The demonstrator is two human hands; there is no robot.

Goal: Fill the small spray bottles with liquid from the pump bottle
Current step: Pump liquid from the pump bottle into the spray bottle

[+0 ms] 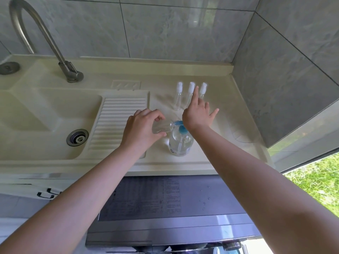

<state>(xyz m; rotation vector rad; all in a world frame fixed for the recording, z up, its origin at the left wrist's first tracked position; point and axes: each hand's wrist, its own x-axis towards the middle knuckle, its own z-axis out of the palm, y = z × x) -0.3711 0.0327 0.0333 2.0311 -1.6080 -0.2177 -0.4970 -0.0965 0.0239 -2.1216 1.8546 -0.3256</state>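
Our left hand [141, 129] holds a small open bottle [162, 127] on its side, mouth at the pump bottle [180, 143] spout; our right hand [199, 114], fingers spread, presses the pump.

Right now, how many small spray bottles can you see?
4: three capped ones stand in a row at the back, one lies tilted in the left hand at the pump bottle's spout.

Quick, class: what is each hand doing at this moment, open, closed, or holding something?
Left hand: closed round a small clear bottle, held tilted at the pump bottle's blue spout.
Right hand: open, fingers spread, pressing the pump head.
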